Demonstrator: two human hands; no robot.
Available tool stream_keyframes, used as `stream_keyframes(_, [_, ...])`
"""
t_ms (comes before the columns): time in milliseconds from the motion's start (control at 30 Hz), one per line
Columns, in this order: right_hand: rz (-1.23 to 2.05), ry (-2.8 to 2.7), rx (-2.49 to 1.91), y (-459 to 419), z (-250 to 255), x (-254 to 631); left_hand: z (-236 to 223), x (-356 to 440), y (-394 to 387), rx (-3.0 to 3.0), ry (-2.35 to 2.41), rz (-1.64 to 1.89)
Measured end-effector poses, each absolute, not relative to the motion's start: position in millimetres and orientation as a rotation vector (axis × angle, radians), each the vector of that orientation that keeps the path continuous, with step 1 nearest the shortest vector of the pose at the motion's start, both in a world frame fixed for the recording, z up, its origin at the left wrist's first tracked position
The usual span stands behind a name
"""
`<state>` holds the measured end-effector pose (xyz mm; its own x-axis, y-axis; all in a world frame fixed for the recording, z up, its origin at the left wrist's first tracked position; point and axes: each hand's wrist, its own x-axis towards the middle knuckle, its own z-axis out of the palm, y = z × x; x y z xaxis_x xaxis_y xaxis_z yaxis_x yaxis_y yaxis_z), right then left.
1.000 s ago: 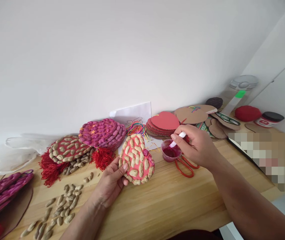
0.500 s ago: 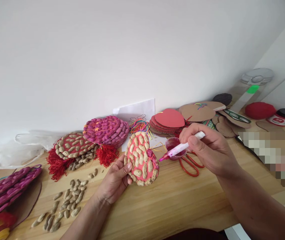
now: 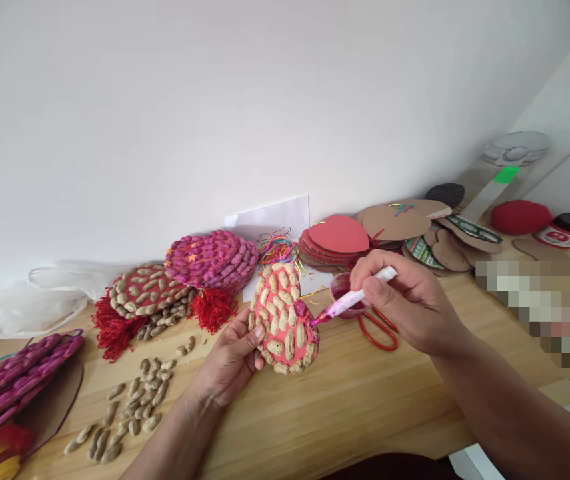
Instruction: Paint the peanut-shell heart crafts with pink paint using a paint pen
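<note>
My left hand (image 3: 229,363) grips a red heart-shaped card covered with peanut shells (image 3: 283,317), tilted up off the wooden table (image 3: 345,400). My right hand (image 3: 411,301) pinches a white brush (image 3: 355,299) stained magenta. Its tip touches the right edge of the peanut heart, where one shell is painted magenta. A small clear cup of magenta paint (image 3: 341,288) stands just behind the brush.
Red-handled scissors (image 3: 377,331) lie under my right hand. Loose peanuts (image 3: 129,407) are scattered at left. Finished peanut hearts with red tassels (image 3: 165,290) and a magenta one (image 3: 212,257) sit behind. Red card hearts (image 3: 337,237), brown cardboard cutouts (image 3: 395,223) and a jar (image 3: 567,230) lie at back right.
My right hand lifted the brush out of the paint cup and brought its tip left to the peanut heart's edge. The view shifted slightly.
</note>
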<state>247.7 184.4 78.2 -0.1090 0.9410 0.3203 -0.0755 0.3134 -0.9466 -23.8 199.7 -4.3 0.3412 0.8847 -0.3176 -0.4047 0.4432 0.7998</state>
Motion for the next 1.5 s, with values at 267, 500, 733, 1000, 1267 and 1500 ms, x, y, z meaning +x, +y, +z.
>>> stream_keyframes(267, [1.162, -1.317, -0.848, 186, 70, 246, -1, -22, 198, 0.690, 0.860, 0.922])
stream_keyframes(500, [1.186, -1.308, -0.781, 189, 67, 249, -2, -22, 200, 0.667, 0.837, 0.938])
stream_keyframes(733, [1.183, -1.286, -0.810, 192, 63, 249, -1, -22, 199, 0.679, 0.817, 0.931])
stream_keyframes(1000, [1.205, -1.307, -0.757, 193, 61, 249, -2, -22, 200, 0.673, 0.807, 0.932])
stream_keyframes(1267, [1.181, -1.301, -0.739, 190, 62, 247, 2, -20, 200, 0.646, 0.821, 0.940])
stream_keyframes(1500, [1.155, -1.309, -0.748, 189, 64, 246, -2, -22, 199, 0.664, 0.803, 0.939])
